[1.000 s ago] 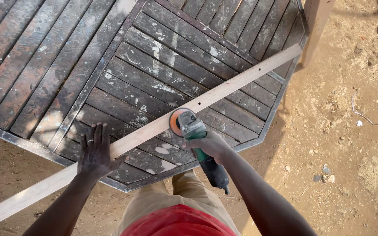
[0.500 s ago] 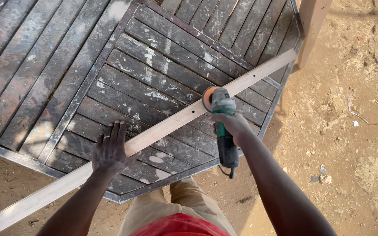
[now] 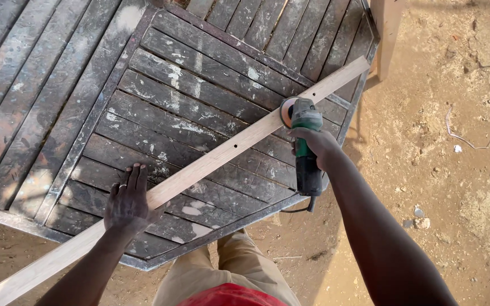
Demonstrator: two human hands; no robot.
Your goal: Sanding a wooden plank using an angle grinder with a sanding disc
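Two hands share the work on one long strip. The right hand [image 3: 319, 148] is clenched around the green body of an angle grinder [image 3: 305, 148], whose sanding disc [image 3: 286, 111] sits against the upper face of the wooden strip [image 3: 211, 164]. The left hand [image 3: 127, 201] lies flat and spread on the strip nearer the person, fingers extended, pressing it down rather than gripping it; a ring shows on one finger.

Compared with a second ago, the grinder has travelled well up the strip, from a spot near the left hand towards the far end, and now sits close to that end, just past a small drilled hole. The left hand has stayed in much the same place. Judging from that, the pass along this face has covered most of the length, with only the last stretch beyond the disc left.

The strip lies diagonally across a dark slatted metal frame [image 3: 86, 130] streaked with pale paint or dust, its near end overhanging the frame's edge. A black cord trails from the grinder's tail. Sandy ground [image 3: 455, 170] lies to the right, with small stones and a twig.
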